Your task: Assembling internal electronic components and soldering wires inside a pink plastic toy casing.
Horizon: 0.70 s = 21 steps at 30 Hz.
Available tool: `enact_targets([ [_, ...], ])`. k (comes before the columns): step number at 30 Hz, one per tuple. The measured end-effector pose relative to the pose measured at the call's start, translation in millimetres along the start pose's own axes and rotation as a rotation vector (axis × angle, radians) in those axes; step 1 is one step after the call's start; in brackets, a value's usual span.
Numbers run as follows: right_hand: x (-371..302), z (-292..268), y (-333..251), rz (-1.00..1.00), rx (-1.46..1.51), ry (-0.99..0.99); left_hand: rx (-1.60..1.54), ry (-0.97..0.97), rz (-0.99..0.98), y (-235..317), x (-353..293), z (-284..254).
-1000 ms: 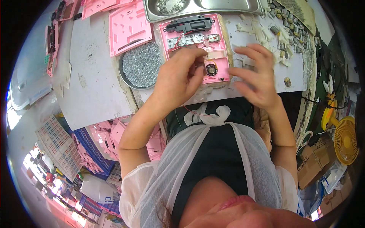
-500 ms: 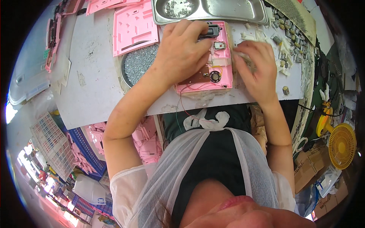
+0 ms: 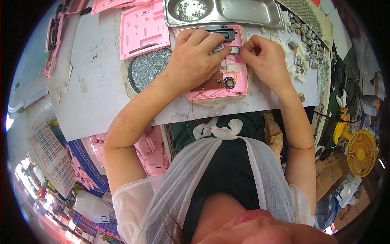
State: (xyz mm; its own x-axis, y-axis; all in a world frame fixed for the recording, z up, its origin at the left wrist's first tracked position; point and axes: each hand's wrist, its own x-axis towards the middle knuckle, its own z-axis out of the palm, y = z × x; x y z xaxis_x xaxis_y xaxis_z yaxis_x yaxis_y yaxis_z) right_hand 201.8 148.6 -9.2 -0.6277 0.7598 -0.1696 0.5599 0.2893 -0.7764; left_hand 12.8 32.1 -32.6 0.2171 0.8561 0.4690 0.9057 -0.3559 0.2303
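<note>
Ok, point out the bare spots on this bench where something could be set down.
The biggest free patch of the white tabletop lies left of the round screw bowl and below the pink panel. A thin strip runs along the near edge. Right of the right hand, small loose parts crowd it.

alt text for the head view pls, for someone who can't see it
Seen from above, a person's left hand rests on an open pink plastic housing on a white worktable, while the right hand pinches a small white part at its top. A bowl of screws sits left, a steel tray behind.
</note>
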Motion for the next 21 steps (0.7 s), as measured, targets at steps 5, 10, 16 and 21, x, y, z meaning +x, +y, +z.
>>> enact_targets([
  [5,1.8,9.4,-12.6,-0.480,-0.703,0.182,-0.025,-0.005,0.010,-1.2,2.1,-2.5],
  [10,-2.6,-4.3,-8.0,-0.482,-0.695,0.063,-0.009,-0.019,0.033,-1.7,-1.9,-12.9],
  [16,1.4,-14.4,16.4,0.112,0.190,-0.120,0.032,-0.011,0.137,-2.0,-2.5,-13.5],
  [21,-1.1,-6.5,14.8,0.088,0.201,-0.091,0.016,-0.040,0.236,1.4,2.2,-11.1],
])
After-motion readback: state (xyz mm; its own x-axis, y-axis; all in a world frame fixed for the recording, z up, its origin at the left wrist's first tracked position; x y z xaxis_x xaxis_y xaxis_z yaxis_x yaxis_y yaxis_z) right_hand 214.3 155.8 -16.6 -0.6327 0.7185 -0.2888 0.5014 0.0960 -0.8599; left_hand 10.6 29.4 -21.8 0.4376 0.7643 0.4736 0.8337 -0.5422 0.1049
